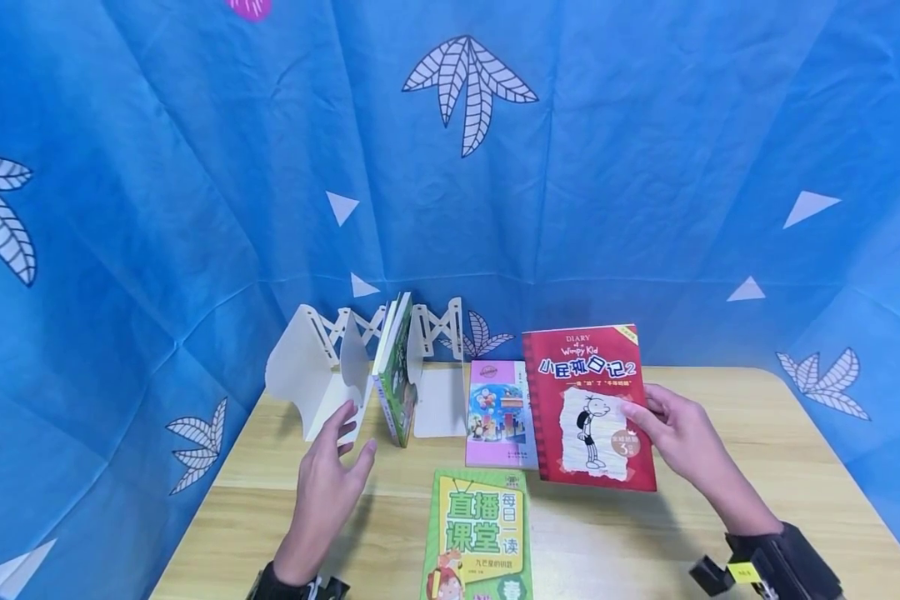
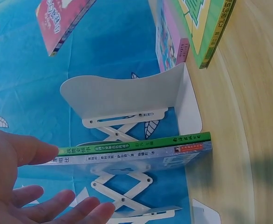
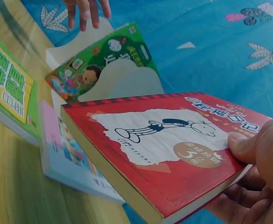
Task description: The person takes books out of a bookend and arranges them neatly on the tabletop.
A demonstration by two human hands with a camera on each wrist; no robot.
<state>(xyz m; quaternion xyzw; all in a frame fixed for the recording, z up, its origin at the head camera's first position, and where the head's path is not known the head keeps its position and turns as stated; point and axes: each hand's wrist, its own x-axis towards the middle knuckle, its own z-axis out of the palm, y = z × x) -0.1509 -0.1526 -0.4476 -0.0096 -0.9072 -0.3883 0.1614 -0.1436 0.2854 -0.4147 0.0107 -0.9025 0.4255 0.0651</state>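
Observation:
My right hand [image 1: 678,433] grips a red Diary of a Wimpy Kid paperback [image 1: 588,417] by its right edge, thumb on the front cover and fingers behind. The book is held up over the table with its cover facing me; in the right wrist view the red book [image 3: 169,135] spreads across the middle. With fingers spread and nothing in it, my left hand [image 1: 330,483] is just in front of a white expandable book rack [image 1: 296,379]. Upright in the rack stand a green book [image 1: 399,383] and a pale-spined one [image 2: 104,159] side by side.
A pink-covered book [image 1: 495,417] lies behind the red paperback, which overlaps its right part. Nearer me, a green and yellow book [image 1: 480,533] lies flat on the wooden table [image 1: 757,467]. A blue patterned cloth [image 1: 607,183] hangs behind and at the sides.

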